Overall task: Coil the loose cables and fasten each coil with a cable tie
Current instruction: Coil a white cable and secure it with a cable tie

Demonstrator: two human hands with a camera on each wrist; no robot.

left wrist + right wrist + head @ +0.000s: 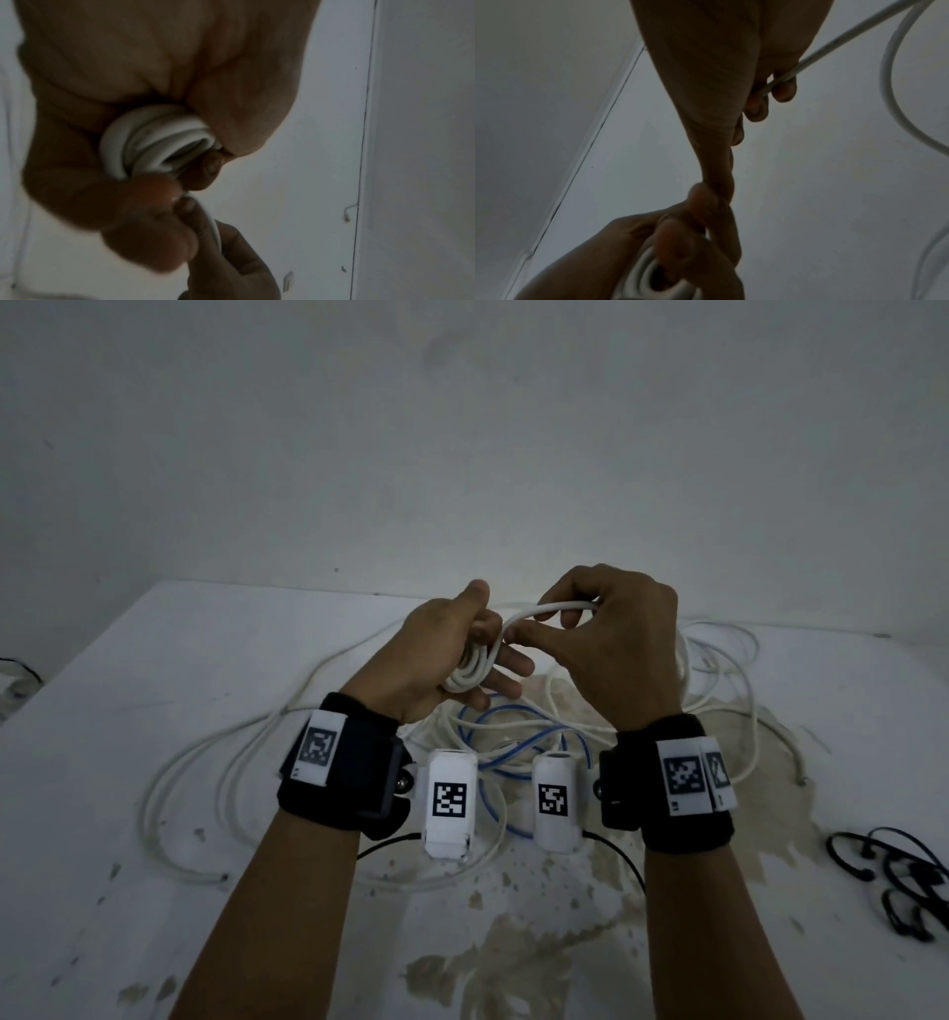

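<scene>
My left hand [462,654] grips a small coil of white cable [470,672] above the table; the left wrist view shows the coil [159,140] wrapped in several turns against the palm. My right hand [590,629] holds the running strand of the same white cable [554,608], which arcs from the coil across to its curled fingers. In the right wrist view the strand [834,46] passes between the fingers [784,89] and trails off to the upper right. Both hands are close together, fingertips touching near the coil.
Loose white cables [215,762] sprawl over the white table [154,891], with a blue cable [513,742] tangled under the hands. Black cable ties [893,880] lie at the right edge. A bare wall stands behind the table; stains mark its middle.
</scene>
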